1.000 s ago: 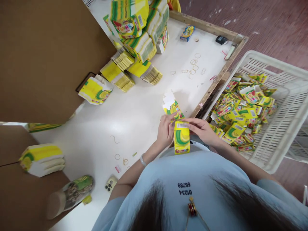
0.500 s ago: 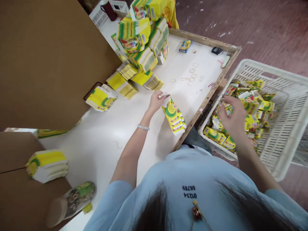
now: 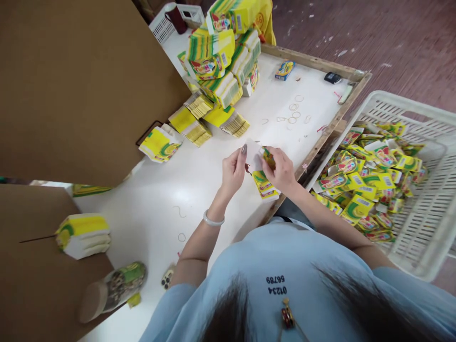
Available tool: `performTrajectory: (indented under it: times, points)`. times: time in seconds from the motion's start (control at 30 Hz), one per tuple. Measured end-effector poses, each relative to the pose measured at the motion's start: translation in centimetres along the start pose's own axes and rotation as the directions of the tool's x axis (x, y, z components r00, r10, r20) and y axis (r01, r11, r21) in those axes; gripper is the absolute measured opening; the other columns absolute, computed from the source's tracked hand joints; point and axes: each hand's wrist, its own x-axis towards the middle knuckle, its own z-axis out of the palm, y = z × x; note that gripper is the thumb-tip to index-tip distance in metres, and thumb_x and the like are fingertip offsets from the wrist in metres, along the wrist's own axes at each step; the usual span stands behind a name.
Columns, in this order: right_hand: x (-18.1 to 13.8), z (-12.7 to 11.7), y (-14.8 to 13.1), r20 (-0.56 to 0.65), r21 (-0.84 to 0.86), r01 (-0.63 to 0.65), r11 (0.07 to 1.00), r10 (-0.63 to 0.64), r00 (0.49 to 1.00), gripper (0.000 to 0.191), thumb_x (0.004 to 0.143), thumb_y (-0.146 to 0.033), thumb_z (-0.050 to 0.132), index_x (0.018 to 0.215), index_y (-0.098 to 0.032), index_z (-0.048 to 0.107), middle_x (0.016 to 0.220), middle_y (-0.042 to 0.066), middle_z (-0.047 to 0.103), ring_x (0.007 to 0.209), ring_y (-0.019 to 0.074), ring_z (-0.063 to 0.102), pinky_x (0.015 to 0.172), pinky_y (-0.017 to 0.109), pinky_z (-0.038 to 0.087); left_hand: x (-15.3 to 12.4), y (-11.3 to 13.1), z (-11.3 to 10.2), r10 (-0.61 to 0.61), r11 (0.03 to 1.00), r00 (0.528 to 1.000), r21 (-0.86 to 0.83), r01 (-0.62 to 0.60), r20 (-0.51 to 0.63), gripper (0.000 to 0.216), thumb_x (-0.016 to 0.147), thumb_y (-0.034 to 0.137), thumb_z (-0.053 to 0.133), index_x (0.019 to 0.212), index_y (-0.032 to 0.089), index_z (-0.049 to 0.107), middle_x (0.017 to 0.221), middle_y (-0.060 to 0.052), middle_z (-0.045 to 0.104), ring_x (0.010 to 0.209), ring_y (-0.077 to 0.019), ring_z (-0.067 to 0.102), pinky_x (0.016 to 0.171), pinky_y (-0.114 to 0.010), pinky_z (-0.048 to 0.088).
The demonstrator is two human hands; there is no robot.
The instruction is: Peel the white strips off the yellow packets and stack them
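Observation:
My left hand and my right hand meet above a small stack of flat yellow-green cartons lying near the table's right edge. Both pinch the top flat carton, whose white inner side faces up. My left thumb and fingers grip its left side. Fingers of my right hand close on its right side.
A white table with a wooden rim carries tall piles of flat cartons at the back, loose rubber bands and a phone. A white plastic crate of folded cartons stands at the right. Brown cardboard rises on the left.
One second ago both hands held a folded carton near my chest. My right hand then reached into the crate and has come back; both hands now hold a flat carton at the stack.

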Motion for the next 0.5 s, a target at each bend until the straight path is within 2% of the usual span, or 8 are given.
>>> performTrajectory:
  times: [0.07, 0.13, 0.17, 0.23, 0.3, 0.4, 0.5]
  points:
    - [-0.3, -0.8, -0.3, -0.049, 0.026, 0.012, 1.000, -0.010, 0.999, 0.038, 0.104, -0.051, 0.039, 0.122, -0.024, 0.060, 0.100, 0.012, 0.069, 0.095, 0.0275, 0.068, 0.091, 0.044, 0.057, -1.3, -0.3, 0.9, 0.092, 0.995, 0.993, -0.044, -0.089, 0.067, 0.071, 0.093, 0.072, 0.052, 0.143, 0.022, 0.056, 0.128, -0.016, 0.069, 0.108, -0.0245, 0.070, 0.086, -0.034, 0.058]
    - [-0.4, -1.5, -0.7, -0.104, 0.041, 0.045, 0.998, -0.040, 0.994, 0.040, 0.105, -0.050, 0.034, 0.122, -0.025, 0.062, 0.112, 0.013, 0.069, 0.114, 0.0303, 0.065, 0.102, 0.050, 0.054, -2.7, -0.8, 2.3, 0.169, 0.984, 0.970, -0.086, -0.156, 0.175, 0.091, 0.088, 0.074, 0.058, 0.160, 0.027, 0.029, 0.159, -0.019, 0.043, 0.145, -0.0334, 0.047, 0.112, -0.046, 0.048]
    - [-0.5, -1.8, -1.0, -0.126, 0.046, 0.067, 0.997, -0.061, 0.990, 0.042, 0.105, -0.050, 0.033, 0.122, -0.026, 0.062, 0.119, 0.014, 0.068, 0.124, 0.0320, 0.061, 0.108, 0.054, 0.050, -3.4, -1.0, 3.0, 0.185, 0.981, 0.958, -0.104, -0.166, 0.220, 0.094, 0.090, 0.073, 0.057, 0.164, 0.029, 0.018, 0.166, -0.019, 0.033, 0.152, -0.0346, 0.037, 0.118, -0.049, 0.041]
    - [-0.6, -2.1, -1.7, -0.144, 0.073, 0.101, 0.992, -0.090, 0.985, 0.043, 0.105, -0.051, 0.033, 0.123, -0.027, 0.063, 0.125, 0.013, 0.067, 0.134, 0.0331, 0.056, 0.116, 0.058, 0.044, -4.6, -1.4, 4.4, 0.185, 0.980, 0.947, -0.124, -0.157, 0.261, 0.087, 0.097, 0.067, 0.048, 0.165, 0.029, 0.009, 0.167, -0.018, 0.029, 0.155, -0.0339, 0.032, 0.122, -0.051, 0.036]
    - [-0.9, -2.2, -2.2, -0.141, 0.128, 0.091, 0.988, -0.073, 0.987, 0.042, 0.106, -0.050, 0.033, 0.124, -0.029, 0.064, 0.122, 0.011, 0.070, 0.130, 0.0311, 0.060, 0.117, 0.058, 0.044, -5.4, -1.6, 5.2, 0.173, 0.983, 0.957, -0.109, -0.151, 0.231, 0.077, 0.101, 0.063, 0.042, 0.164, 0.029, 0.015, 0.163, -0.018, 0.038, 0.153, -0.0335, 0.037, 0.123, -0.051, 0.034]
    - [-1.4, -2.0, -2.7, -0.111, 0.241, -0.010, 0.971, 0.038, 0.993, 0.040, 0.106, -0.050, 0.034, 0.117, -0.028, 0.066, 0.108, 0.010, 0.074, 0.109, 0.0285, 0.071, 0.113, 0.054, 0.049, -6.1, -1.5, 5.4, 0.158, 0.987, 0.982, -0.053, -0.153, 0.108, 0.064, 0.101, 0.060, 0.044, 0.155, 0.027, 0.039, 0.150, -0.016, 0.053, 0.148, -0.0338, 0.043, 0.124, -0.054, 0.032]
    - [-1.8, -1.9, -2.8, -0.049, 0.361, -0.160, 0.919, 0.190, 0.981, 0.038, 0.104, -0.055, 0.040, 0.112, -0.026, 0.064, 0.098, 0.008, 0.075, 0.092, 0.0256, 0.075, 0.095, 0.045, 0.060, -6.4, -1.3, 5.0, 0.047, 0.998, 0.999, -0.049, -0.047, 0.006, 0.055, 0.100, 0.060, 0.048, 0.139, 0.023, 0.057, 0.131, -0.015, 0.066, 0.131, -0.0306, 0.059, 0.114, -0.049, 0.045]
